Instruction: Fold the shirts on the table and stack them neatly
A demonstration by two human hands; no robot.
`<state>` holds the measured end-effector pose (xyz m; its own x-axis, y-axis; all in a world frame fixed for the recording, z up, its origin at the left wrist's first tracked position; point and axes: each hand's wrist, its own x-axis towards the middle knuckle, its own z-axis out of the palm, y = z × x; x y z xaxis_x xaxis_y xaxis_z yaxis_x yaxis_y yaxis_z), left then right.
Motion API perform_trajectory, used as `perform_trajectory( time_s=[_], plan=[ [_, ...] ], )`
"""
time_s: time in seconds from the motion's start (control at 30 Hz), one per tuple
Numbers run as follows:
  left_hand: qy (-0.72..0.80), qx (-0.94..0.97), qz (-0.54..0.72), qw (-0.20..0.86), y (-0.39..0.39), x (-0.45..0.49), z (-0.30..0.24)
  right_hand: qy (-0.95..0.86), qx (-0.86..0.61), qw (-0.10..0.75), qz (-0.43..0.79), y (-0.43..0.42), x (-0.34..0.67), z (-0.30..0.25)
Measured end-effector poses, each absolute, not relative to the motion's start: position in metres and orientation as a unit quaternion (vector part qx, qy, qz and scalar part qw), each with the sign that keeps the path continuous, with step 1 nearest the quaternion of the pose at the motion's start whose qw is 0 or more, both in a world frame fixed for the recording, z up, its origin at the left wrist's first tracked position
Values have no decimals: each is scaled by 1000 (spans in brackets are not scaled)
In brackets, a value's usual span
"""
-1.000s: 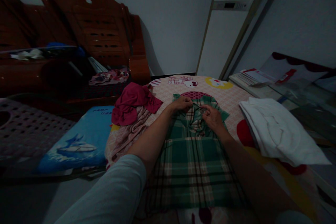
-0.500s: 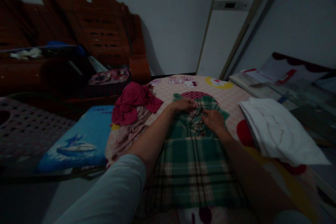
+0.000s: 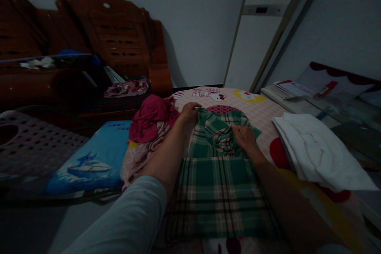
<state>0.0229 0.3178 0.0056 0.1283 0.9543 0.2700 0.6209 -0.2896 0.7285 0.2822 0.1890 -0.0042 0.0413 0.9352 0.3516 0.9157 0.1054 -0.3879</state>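
A green plaid garment (image 3: pixel 218 182) lies spread on a round table with a pink cartoon-print cloth (image 3: pixel 258 113). My left hand (image 3: pixel 189 112) is closed on the garment's far left corner, pulling it outward. My right hand (image 3: pixel 244 137) rests on the rumpled far part of the garment, fingers curled down onto the fabric. Both forearms reach across the plaid cloth; a pale sleeve covers my left upper arm.
A heap of crimson and pinkish clothes (image 3: pixel 150 121) lies at the table's left edge. Folded white cloth (image 3: pixel 315 152) sits on the right. Papers (image 3: pixel 290 89) lie behind it. A blue cushion (image 3: pixel 89 160), a perforated plastic stool (image 3: pixel 26 143) and wooden furniture (image 3: pixel 116 43) stand on the left.
My left hand has moved left and away from the garment's middle, drawing its corner out flat. My right hand has stayed near the bunched fabric.
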Motion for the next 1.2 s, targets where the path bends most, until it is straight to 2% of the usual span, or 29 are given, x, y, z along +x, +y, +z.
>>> perform_trajectory(
  time_s=[0.3, 0.57, 0.7, 0.9, 1.2],
  plan=[
    [580, 773, 240, 93, 320, 35, 1, -660, -729, 176, 42, 186, 271, 8],
    [583, 749, 275, 156, 322, 30, -1, -661, -727, 183, 34, 187, 275, 5],
    [585, 755, 261, 138, 320, 33, -1, -673, -716, 186, 6, 187, 274, 5],
    [585, 770, 232, 109, 322, 33, -3, -712, -692, 115, -36, 188, 269, 7],
    [586, 779, 208, 86, 320, 35, -4, -667, -735, 105, -61, 181, 280, 11]
  ],
)
